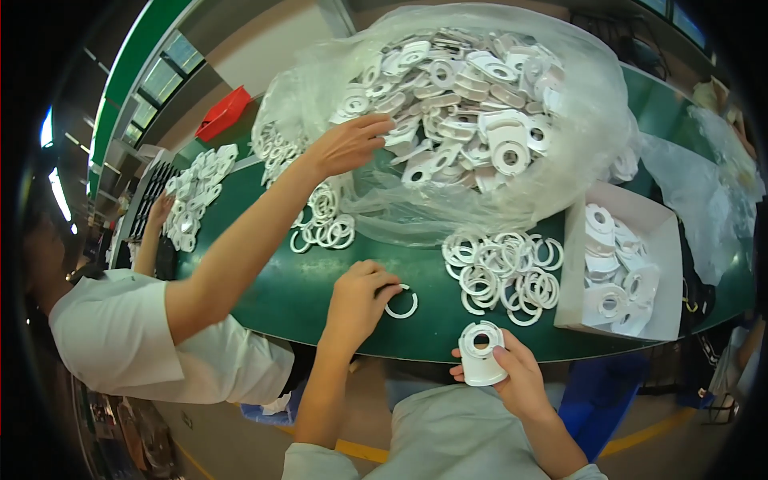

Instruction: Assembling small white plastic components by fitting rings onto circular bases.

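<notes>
Left hand (pixel 358 302) is pinching between thumb and fingers, back uppermost; right hand (pixel 522 374) is gripping, its forearm (pixel 555 440) slanting inward.

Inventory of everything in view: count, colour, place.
Table: one, green, across the middle
Plastic bag: at least one, translucent, far side
Box: one, white, table's right
Holed parts: many, white, in bag, box and left pile
Held part: one, white, near edge
Rings: many, white, piles centre-left and by box
Lone ring: one, white, front centre
Bin: one, red, back left
Container: one, blue, below table
Co-worker: one, white top, left
Left hand: one, bare, at lone ring
Right hand: one, bare, holding held part
</notes>
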A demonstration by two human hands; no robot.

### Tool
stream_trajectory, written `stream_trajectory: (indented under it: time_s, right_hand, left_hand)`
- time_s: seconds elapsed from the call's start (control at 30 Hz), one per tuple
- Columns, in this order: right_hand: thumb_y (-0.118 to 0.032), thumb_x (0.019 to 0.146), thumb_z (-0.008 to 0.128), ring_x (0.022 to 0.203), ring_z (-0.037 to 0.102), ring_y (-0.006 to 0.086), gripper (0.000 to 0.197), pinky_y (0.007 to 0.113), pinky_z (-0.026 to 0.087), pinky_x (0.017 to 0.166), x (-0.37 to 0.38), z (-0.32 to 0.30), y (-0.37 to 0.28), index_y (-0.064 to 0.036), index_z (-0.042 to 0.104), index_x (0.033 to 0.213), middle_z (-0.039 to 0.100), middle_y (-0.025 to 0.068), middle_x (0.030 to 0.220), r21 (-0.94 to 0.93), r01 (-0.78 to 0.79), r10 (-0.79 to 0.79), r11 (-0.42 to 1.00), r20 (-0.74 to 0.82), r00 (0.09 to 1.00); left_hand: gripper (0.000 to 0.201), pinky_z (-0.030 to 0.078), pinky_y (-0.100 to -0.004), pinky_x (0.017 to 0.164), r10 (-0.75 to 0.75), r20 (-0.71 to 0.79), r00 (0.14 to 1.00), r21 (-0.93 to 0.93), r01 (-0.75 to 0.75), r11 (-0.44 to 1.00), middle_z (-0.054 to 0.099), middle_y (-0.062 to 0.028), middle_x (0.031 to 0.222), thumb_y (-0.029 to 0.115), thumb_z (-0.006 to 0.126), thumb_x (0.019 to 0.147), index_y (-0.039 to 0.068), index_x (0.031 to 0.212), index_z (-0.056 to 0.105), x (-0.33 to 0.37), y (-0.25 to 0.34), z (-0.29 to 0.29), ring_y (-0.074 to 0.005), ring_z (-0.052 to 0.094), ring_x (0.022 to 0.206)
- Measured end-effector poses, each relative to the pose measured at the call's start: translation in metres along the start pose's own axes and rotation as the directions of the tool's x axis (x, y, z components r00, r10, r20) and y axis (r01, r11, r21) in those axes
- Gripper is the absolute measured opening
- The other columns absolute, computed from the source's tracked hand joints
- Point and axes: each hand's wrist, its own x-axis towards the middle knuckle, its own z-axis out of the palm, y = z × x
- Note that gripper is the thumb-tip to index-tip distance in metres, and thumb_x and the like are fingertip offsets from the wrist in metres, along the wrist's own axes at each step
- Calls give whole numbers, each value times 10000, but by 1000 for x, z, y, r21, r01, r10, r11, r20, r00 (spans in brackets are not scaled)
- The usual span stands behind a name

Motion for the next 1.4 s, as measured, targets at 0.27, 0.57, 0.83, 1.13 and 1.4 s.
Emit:
stream_trajectory:
  time_s: [0.27, 0.57, 0.83, 1.13, 1.4]
  right_hand:
    - [-299, 1005, 273, 962, 622, 355, 446, 457, 519, 849, 9, 4, 5, 42, 394, 1265, 561, 232, 1159, 22, 55, -56, 998, 14, 998]
    - [-353, 1015, 248, 976, 620, 304, 482, 442, 523, 858, 8, 5, 9, 38, 407, 1248, 564, 194, 1135, 24, 71, -70, 997, -30, 997]
    - [-34, 886, 501, 1068, 570, 223, 440, 365, 466, 925, -2, 3, 5, 30, 383, 1305, 540, 138, 1195, -91, 159, -155, 983, 50, 987]
    - [55, 848, 514, 1122, 521, 152, 493, 296, 407, 966, -11, 7, 3, 34, 383, 1323, 528, 112, 1230, -333, 271, -255, 903, 90, 963]
    - [53, 876, 447, 1133, 532, 177, 494, 309, 428, 960, -12, 4, 2, 42, 323, 1354, 523, 139, 1238, -134, 122, -110, 983, 91, 990]
  left_hand:
    - [105, 527, -223, 575, -362, 360, 860, -840, 468, 276, 660, -111, 808, -38, 679, 791, -77, 880, 639, -26, 74, 15, -121, 639, 670]
    - [116, 527, -212, 526, -473, 331, 816, -790, 514, 335, 657, -103, 739, -8, 695, 791, -69, 877, 646, -36, 93, 30, -113, 637, 609]
    - [116, 540, -222, 552, -382, 56, 922, -744, 294, 600, 652, -93, 766, -41, 709, 756, -62, 851, 646, -49, 100, 32, -123, 640, 640]
    - [200, 436, -193, 524, -129, -226, 966, -525, -9, 851, 632, -93, 788, -81, 756, 657, -31, 813, 640, -53, 111, 21, -111, 570, 623]
    - [228, 420, -198, 504, -232, -152, 961, -661, 75, 747, 624, -71, 801, -31, 768, 681, 0, 882, 668, -57, 97, 35, -91, 546, 616]
